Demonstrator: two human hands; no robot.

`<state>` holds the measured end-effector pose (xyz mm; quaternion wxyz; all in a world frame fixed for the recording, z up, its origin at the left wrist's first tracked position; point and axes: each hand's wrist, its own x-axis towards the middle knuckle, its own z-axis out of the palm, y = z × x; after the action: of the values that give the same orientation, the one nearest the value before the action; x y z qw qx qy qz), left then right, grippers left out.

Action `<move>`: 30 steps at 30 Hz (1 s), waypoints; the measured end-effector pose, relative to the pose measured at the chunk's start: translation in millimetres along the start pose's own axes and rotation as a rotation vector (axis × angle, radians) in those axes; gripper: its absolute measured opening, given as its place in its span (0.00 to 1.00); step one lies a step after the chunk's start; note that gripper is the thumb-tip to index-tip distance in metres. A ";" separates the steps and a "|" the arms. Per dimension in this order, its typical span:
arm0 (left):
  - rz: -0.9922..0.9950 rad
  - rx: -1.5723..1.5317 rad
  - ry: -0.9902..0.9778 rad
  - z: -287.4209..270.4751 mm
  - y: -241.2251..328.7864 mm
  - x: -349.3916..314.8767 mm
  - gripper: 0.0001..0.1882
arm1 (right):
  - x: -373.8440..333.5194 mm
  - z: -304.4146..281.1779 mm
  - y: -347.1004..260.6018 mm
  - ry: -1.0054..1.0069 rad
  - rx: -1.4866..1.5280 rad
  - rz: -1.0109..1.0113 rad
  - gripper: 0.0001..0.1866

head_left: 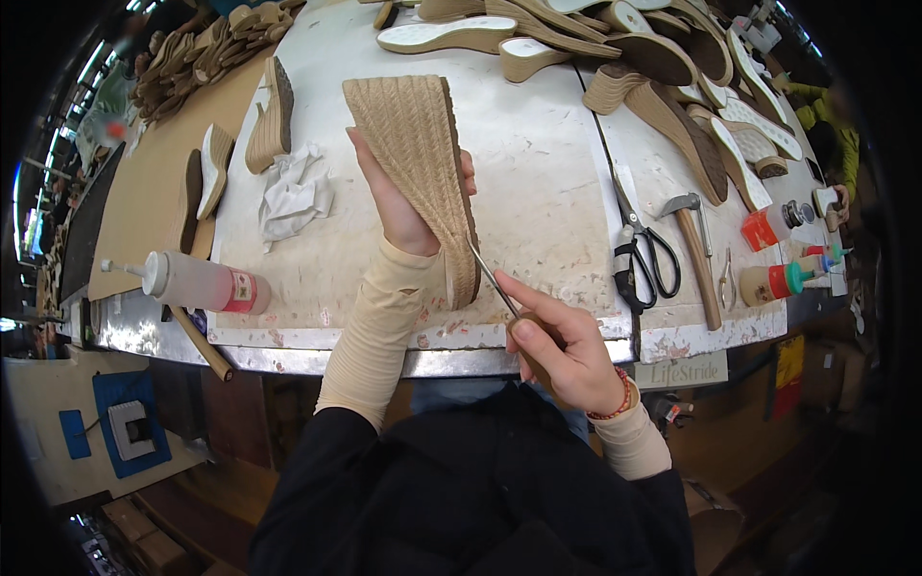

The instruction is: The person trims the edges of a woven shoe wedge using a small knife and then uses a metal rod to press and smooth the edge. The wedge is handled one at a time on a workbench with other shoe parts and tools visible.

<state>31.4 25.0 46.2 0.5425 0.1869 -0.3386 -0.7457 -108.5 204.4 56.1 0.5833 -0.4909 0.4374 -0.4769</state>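
My left hand (pixel 401 206) is wrapped round a wedge shoe sole (pixel 408 125) covered in tan braided rope, holding it on its side above the table. Its thick heel end points away from me and its thin toe end toward me; a dark outsole shows along the right edge. In my right hand (pixel 567 355) is a slim metal tool (pixel 495 281) with a wooden handle, gripped with the index finger stretched along the shaft. The tool's tip meets the sole's right edge near the narrow end. Whether the tip is pointed or flat cannot be made out.
Many wedge soles (pixel 672 125) are heaped at the far right, others (pixel 206 58) at the far left. Black-handled scissors (pixel 645 254), a hammer (pixel 699 269) and small bottles (pixel 776 283) lie right. Crumpled paper (pixel 293 195) and a squeeze bottle (pixel 206 282) are left. Someone in yellow-green (pixel 834 134) stands far right.
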 end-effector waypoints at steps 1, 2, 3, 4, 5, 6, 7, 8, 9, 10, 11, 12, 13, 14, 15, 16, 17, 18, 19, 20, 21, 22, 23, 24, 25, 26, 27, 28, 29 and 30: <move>-0.003 0.020 0.050 2.1 -0.9 -0.6 0.49 | 1.4 0.9 -0.5 0.000 -0.007 -0.004 0.23; -0.001 0.024 0.056 3.7 -1.4 -1.2 0.49 | 2.7 1.3 -0.8 0.000 -0.014 -0.008 0.23; 0.002 0.027 0.063 4.9 -1.4 -1.6 0.49 | 4.1 1.0 -1.3 0.003 -0.038 -0.014 0.23; 0.006 0.031 0.071 5.7 -1.2 -2.1 0.49 | 5.7 0.1 -2.0 0.004 -0.061 -0.020 0.22; 0.003 0.031 0.063 6.5 -0.9 -2.4 0.50 | 7.0 -0.9 -3.0 0.008 -0.085 -0.024 0.22; -0.001 0.031 0.055 7.1 -0.6 -2.4 0.50 | 7.4 -2.4 -4.7 -0.008 -0.111 -0.011 0.23; -0.007 0.032 0.044 7.4 -0.2 -2.7 0.50 | 6.8 -4.8 -7.3 -0.018 -0.138 0.003 0.23; -0.002 0.041 0.052 7.5 0.3 -3.4 0.50 | 6.2 -6.6 -9.6 -0.026 -0.166 0.017 0.23; 0.002 0.049 0.060 7.5 0.4 -4.0 0.50 | 5.9 -7.2 -10.9 -0.028 -0.160 0.031 0.23; 0.010 0.078 0.067 7.5 0.4 -4.5 0.50 | 5.4 -7.8 -11.9 -0.029 -0.154 0.044 0.23; 0.010 0.055 0.061 7.5 0.3 -4.5 0.50 | 5.1 -8.3 -12.5 -0.030 -0.148 0.060 0.23; 0.015 0.052 0.055 7.4 0.0 -4.4 0.50 | 5.2 -8.5 -12.4 -0.033 -0.127 0.068 0.23; 0.026 0.059 0.045 7.1 0.0 -4.5 0.50 | 5.9 -8.4 -12.0 -0.035 -0.105 0.079 0.23; 0.022 0.050 0.050 6.6 -0.1 -4.6 0.50 | 6.8 -8.2 -11.3 -0.038 -0.083 0.090 0.23; 0.024 0.049 0.049 6.0 0.0 -4.9 0.50 | 8.3 -8.1 -10.7 -0.047 -0.144 0.050 0.23; 0.026 0.067 0.057 5.4 -0.1 -5.0 0.50 | 10.3 -8.1 -10.5 -0.056 -0.205 0.010 0.23; 0.041 0.059 0.062 5.0 -0.3 -5.0 0.50 | 12.2 -7.8 -10.9 -0.063 -0.263 -0.060 0.24; 0.055 0.068 0.075 4.7 -0.7 -5.0 0.50 | 13.9 -6.7 -11.9 -0.032 -0.407 -0.131 0.24; 0.070 0.087 0.091 4.5 -1.1 -5.1 0.50 | 15.4 -4.6 -13.3 0.001 -0.549 -0.233 0.25; 0.076 0.085 0.100 4.5 -1.4 -5.1 0.50 | 16.2 -2.2 -15.5 0.038 -0.685 -0.338 0.26; 0.082 0.093 0.111 4.7 -1.7 -5.1 0.50 | 14.4 -0.1 -19.3 0.029 -0.835 -0.309 0.26; 0.095 0.106 0.120 5.0 -1.9 -5.0 0.50 | 10.4 1.6 -24.3 0.024 -0.980 -0.282 0.27; 0.085 0.089 0.119 5.3 -2.0 -5.1 0.50 | 7.5 2.6 -28.9 0.020 -1.125 -0.251 0.28; 0.082 0.076 0.116 5.5 -2.0 -5.1 0.50 | 6.4 2.6 -32.3 0.020 -1.143 -0.247 0.28; 0.083 0.065 0.110 5.6 -1.9 -5.2 0.49 | 5.5 2.2 -34.9 0.020 -1.161 -0.243 0.28; 0.075 0.066 0.107 5.6 -1.7 -5.3 0.50 | 5.3 1.5 -36.4 0.010 -1.171 -0.253 0.28; 0.072 0.069 0.102 5.4 -1.4 -5.3 0.50 | 7.9 -1.2 -36.2 0.003 -1.015 -0.282 0.27; 0.070 0.082 0.100 5.2 -1.1 -5.2 0.50 | 12.7 -5.2 -34.9 -0.013 -0.851 -0.322 0.26; 0.063 0.050 0.084 4.8 -0.8 -4.8 0.50 | 15.3 -7.9 -33.4 -0.015 -0.676 -0.368 0.26; 0.059 0.027 0.075 4.3 -0.4 -4.4 0.50 | 14.0 -8.7 -32.4 0.002 -0.613 -0.281 0.25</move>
<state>29.8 30.5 48.6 0.5739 0.2118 -0.3333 -0.7175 -118.8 187.2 86.4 0.3368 -0.6985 0.4889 -0.3995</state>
